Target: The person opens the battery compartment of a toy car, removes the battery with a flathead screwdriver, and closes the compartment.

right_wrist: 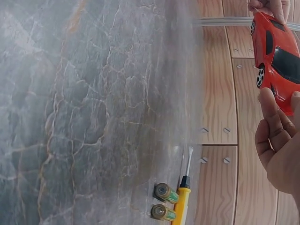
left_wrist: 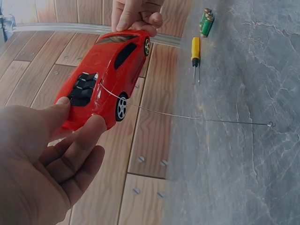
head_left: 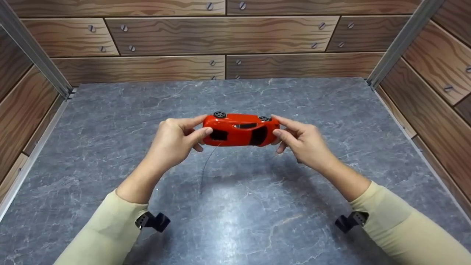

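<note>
A red toy car [head_left: 239,129] is held up above the grey table between both hands, its wheels toward the far side in the head view. My left hand [head_left: 171,141] pinches the rear end between thumb and fingers, beside the black engine cover [left_wrist: 83,89]. The front end is gripped by my right hand [head_left: 307,143], thumb on the near side and fingers on the other. From the car's rear a thin wire [left_wrist: 187,117] hangs down, ending in a small loop. The car's underside is hidden.
A yellow-handled screwdriver [left_wrist: 195,51] lies on the marbled grey table [head_left: 110,110] near green batteries [right_wrist: 164,201]; neither shows in the head view. Wood-patterned walls [head_left: 220,35] with metal corner rails enclose the table's back and sides.
</note>
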`<state>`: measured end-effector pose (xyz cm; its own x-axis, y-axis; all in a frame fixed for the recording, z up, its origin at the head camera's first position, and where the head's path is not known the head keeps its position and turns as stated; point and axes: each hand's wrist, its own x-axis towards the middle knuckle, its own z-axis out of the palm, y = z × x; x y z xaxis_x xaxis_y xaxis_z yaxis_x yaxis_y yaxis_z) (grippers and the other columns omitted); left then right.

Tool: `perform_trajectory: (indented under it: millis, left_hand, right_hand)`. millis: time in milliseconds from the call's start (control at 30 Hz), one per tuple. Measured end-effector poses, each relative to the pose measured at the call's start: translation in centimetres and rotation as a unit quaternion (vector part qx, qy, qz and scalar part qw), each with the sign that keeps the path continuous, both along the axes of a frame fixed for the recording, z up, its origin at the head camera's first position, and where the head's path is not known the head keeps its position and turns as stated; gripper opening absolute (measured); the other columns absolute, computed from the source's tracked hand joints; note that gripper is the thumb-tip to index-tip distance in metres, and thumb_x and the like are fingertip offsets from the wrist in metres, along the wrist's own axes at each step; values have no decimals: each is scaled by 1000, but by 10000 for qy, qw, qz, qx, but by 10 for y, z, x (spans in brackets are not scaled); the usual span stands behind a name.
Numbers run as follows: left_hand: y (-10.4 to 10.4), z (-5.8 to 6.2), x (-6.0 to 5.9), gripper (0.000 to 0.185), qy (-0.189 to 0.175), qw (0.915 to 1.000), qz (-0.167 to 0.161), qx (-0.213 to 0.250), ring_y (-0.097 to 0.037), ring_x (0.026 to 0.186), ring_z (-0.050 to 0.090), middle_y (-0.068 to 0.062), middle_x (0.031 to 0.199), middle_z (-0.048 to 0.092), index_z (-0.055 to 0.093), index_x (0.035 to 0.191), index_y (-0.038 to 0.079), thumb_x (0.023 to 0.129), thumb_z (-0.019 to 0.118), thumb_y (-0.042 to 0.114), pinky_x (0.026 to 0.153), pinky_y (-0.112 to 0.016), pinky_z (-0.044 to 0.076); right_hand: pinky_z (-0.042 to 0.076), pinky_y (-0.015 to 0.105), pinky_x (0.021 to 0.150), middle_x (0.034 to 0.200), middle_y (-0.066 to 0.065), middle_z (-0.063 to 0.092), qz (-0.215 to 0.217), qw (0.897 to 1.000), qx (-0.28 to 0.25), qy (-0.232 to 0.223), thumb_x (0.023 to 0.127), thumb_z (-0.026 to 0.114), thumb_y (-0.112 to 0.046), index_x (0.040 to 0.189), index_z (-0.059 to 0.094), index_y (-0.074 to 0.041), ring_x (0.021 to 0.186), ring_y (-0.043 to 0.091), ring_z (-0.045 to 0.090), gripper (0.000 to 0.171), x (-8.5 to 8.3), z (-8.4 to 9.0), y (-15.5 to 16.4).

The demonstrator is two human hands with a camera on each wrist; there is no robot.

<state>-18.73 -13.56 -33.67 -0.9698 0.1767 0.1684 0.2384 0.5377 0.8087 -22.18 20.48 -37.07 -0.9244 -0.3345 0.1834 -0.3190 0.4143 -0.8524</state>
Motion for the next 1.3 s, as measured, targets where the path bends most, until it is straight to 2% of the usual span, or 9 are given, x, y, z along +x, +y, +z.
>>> perform_trajectory:
  millis: [133, 267, 367, 500, 633, 767, 967, 1067, 1300]
  left_hand:
    - [1, -4, -3, 44, -195, 9998, 13, 10, -17, 63, 74, -5, 89, 81, 69, 142, 16, 101, 75, 29, 54, -27, 54]
    - [1, -10, -7, 44, -410, 9991, 35, 112, -20, 64, 74, -5, 85, 80, 69, 143, 15, 101, 76, 28, 51, -25, 49]
    - [1, -15, -10, 46, -581, 9981, 89, 187, -24, 66, 75, -4, 86, 80, 68, 143, 15, 101, 76, 29, 50, -25, 48]
    - [1, -23, -14, 47, -783, 9963, 151, 319, -27, 67, 76, -6, 86, 80, 66, 144, 12, 101, 76, 28, 52, -27, 52]
    - [0, -33, -18, 47, -888, 9946, 185, 496, -23, 64, 75, -8, 82, 78, 66, 144, 8, 102, 76, 26, 54, -27, 55]
    - [0, -43, -21, 45, -974, 9928, 238, 659, -21, 62, 74, -10, 82, 78, 67, 142, 7, 101, 76, 24, 53, -24, 53]
    - [1, -52, -23, 47, -1192, 9891, 296, 808, -32, 67, 76, -11, 83, 79, 65, 144, 5, 101, 76, 22, 64, -40, 64]
    - [2, -56, -24, 48, -1277, 9879, 309, 821, -30, 67, 75, -11, 84, 78, 64, 144, 4, 101, 76, 22, 68, -44, 64]
    - [2, -65, -30, 45, -1261, 9878, 359, 835, -28, 62, 74, -15, 80, 77, 67, 141, 5, 100, 78, 21, 53, -25, 55]
  right_hand:
    - [40, 22, 39, 88, 14, 78, 12, 10000, -37, -48, 106, 68, -22, 151, 62, -19, 65, 26, 73, 46, -5, -6, -2]
    - [56, 28, 52, 86, 17, 78, 35, 9998, -132, -108, 106, 69, -18, 151, 61, -14, 63, 24, 72, 46, -9, -13, -4]
    - [61, 34, 59, 84, 19, 78, 21, 9998, -132, -165, 105, 69, -16, 151, 60, -12, 61, 22, 71, 47, -11, -18, -6]
    - [60, 33, 55, 82, 19, 77, -18, 9998, -72, -173, 104, 70, -14, 150, 60, -9, 60, 25, 71, 48, -14, -24, -8]
    - [63, 38, 57, 80, 20, 76, -3, 9997, -94, -233, 102, 73, -9, 149, 60, -3, 60, 31, 71, 49, -17, -30, -10]
    - [64, 41, 60, 82, 20, 77, 18, 9990, -64, -432, 102, 72, -9, 151, 58, -3, 61, 29, 70, 51, -19, -35, -12]
    - [62, 37, 58, 88, 26, 76, -35, 9983, 57, -587, 103, 72, -12, 152, 57, -4, 60, 23, 69, 52, -21, -42, -14]
    - [61, 35, 57, 87, 26, 76, -68, 9981, 68, -605, 103, 72, -12, 152, 58, -6, 59, 20, 68, 51, -22, -45, -15]
    - [60, 31, 58, 84, 21, 76, -145, 9968, 275, -738, 103, 72, -16, 153, 56, -6, 60, 20, 68, 53, -25, -47, -16]
